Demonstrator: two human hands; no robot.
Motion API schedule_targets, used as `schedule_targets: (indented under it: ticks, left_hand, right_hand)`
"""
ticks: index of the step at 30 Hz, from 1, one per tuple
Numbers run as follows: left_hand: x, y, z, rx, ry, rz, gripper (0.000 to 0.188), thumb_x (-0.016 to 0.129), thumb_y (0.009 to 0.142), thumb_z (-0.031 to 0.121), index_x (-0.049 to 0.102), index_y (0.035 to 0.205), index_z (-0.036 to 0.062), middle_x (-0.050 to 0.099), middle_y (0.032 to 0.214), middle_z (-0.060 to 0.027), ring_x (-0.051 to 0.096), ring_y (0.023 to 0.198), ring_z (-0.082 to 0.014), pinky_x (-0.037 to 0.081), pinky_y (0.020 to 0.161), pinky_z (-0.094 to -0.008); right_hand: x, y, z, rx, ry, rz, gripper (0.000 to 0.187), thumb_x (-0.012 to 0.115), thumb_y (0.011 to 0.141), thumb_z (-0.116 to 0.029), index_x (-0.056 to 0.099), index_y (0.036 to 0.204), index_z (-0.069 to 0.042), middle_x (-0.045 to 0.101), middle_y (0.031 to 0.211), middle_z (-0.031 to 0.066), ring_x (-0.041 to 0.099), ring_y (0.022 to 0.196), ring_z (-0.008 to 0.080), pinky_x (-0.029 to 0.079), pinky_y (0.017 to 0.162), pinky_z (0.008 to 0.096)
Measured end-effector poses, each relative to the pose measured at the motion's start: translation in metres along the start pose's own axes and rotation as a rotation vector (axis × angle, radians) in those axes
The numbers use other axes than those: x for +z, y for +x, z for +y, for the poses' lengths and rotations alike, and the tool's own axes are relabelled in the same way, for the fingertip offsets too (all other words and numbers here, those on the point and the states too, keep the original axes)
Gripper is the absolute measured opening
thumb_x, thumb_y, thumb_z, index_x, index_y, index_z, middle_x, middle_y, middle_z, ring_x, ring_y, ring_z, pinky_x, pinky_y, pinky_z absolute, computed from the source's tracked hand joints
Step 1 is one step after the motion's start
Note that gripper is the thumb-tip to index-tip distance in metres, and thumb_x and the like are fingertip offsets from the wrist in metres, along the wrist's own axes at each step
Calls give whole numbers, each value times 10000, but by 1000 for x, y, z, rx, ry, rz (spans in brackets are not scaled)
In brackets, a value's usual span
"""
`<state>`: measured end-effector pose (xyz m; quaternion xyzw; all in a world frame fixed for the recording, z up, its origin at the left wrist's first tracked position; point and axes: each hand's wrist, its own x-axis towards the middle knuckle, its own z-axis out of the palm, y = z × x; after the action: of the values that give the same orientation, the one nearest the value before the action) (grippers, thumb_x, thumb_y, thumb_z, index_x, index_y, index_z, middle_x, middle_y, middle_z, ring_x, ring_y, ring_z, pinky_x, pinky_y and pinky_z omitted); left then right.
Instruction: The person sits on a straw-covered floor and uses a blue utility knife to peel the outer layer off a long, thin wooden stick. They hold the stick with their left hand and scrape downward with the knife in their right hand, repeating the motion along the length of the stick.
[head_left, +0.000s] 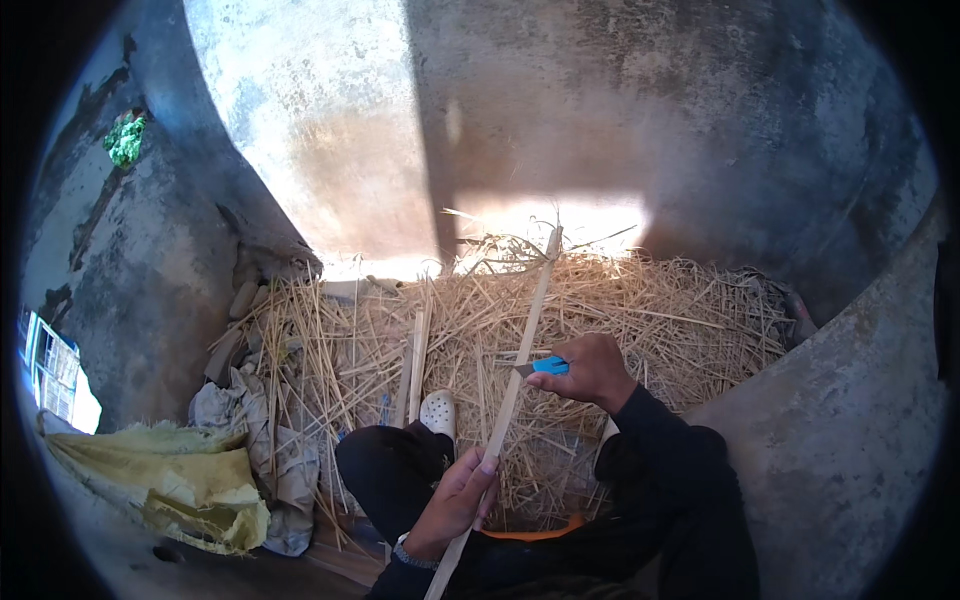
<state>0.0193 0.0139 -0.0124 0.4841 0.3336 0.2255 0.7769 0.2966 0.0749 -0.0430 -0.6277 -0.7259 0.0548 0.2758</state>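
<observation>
- Well, the left hand [470, 488] is wrapped round a strip [507, 405], pale and flat, near its lower end; a bracelet [415, 553] circles that wrist.
- The right hand [592, 368] has its fingers closed round a blue knife [550, 366], whose blade lies across the strip farther up.
- From where I stand, the strip slants between the person's knees, running from low in front of the body up over the straw [660, 310], its far end near the wall [540, 110].
- Straw covers the floor in a loose, tangled heap.
- More strips [412, 370] lie left of the held one, just beyond a pale clog [438, 412] on one foot.
- Off to the left, a yellow sack [200, 485] slumps beside a grey cloth [293, 490].
</observation>
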Motion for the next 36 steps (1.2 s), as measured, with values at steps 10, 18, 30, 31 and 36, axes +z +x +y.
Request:
schedule_targets:
  ticks: [10, 18, 30, 31, 36]
  left_hand:
    - [9, -5, 15, -29, 125, 44, 270, 393, 1045, 331, 449, 1022, 67, 440, 575, 20, 364, 392, -53, 326, 388, -177]
    - [15, -1, 16, -19, 168, 16, 272, 383, 1048, 332, 439, 1015, 69, 420, 573, 26, 356, 399, -52, 310, 393, -178]
    - [22, -13, 3, -55, 47, -54, 268, 382, 1050, 321, 448, 1044, 62, 425, 583, 26, 345, 406, -41, 312, 404, -171]
    - [23, -15, 3, -63, 77, -45, 268, 381, 1050, 322, 449, 1041, 63, 425, 583, 26, 348, 407, -42, 312, 404, -172]
    - [23, -20, 6, -123, 148, -55, 273, 401, 1049, 315, 443, 1087, 48, 407, 591, 43, 379, 433, -36, 332, 419, -178]
  right_hand:
    - [1, -1, -6, -168, 22, 90, 745, 492, 770, -817, 561, 535, -114, 491, 447, 50, 535, 389, 227, 422, 414, 378]
    - [-4, 10, 13, -227, -63, 229, 749, 537, 726, -826, 456, 494, -119, 440, 441, 47, 512, 390, 245, 400, 413, 383]
    - [-22, 21, 75, -23, -143, 389, 759, 471, 799, -804, 563, 529, -101, 469, 433, 49, 507, 382, 225, 389, 410, 390]
    - [-20, 25, 81, -37, -193, 390, 757, 469, 805, -799, 572, 535, -100, 474, 437, 51, 510, 386, 229, 390, 412, 393]
    - [-27, 33, 104, 109, -178, 416, 753, 449, 830, -782, 535, 524, -99, 461, 440, 68, 498, 395, 236, 389, 417, 385]
